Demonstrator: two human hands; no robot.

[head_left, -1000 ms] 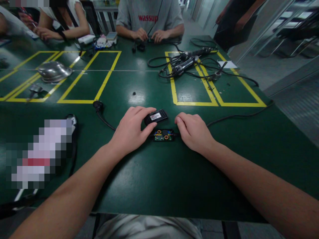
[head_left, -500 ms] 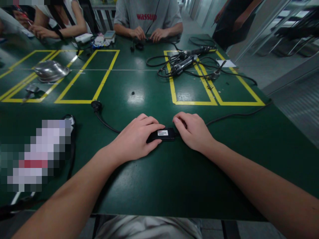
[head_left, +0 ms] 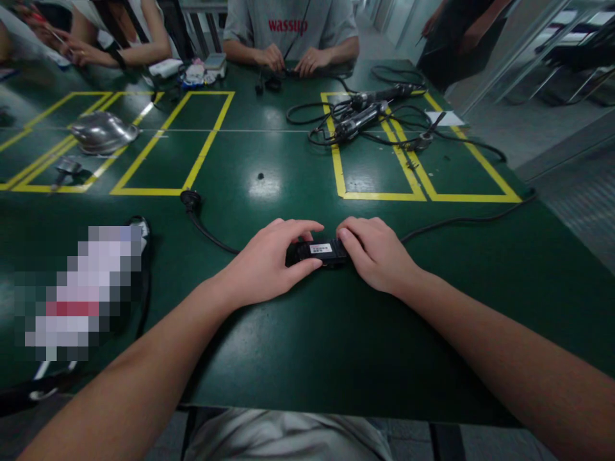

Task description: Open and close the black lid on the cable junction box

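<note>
A small black power adapter (head_left: 329, 250) with a white printed label lies in front of me on the green table. My left hand (head_left: 276, 256) holds its left part, thumb along the near edge and fingers at the far side, the index finger raised off it. At the adapter's right end, my right hand (head_left: 372, 250) is closed with curled fingers; the part inside them is hidden. A black cord runs left from under my left hand to a round black plug (head_left: 191, 200). From behind my right hand another black cable (head_left: 451, 223) leads to the table's right edge.
Electric screwdrivers (head_left: 360, 121) with tangled cables lie at the far right. A metal bowl-shaped part (head_left: 103, 133) and a smaller metal part (head_left: 68, 166) are at left, near a blurred-out object (head_left: 91, 288). Across the table, a person (head_left: 291, 38) works with both hands.
My right hand has moved in onto the adapter's right end, covering a gap that showed before. My left index finger has lifted off the adapter. The whole view has shifted slightly.
</note>
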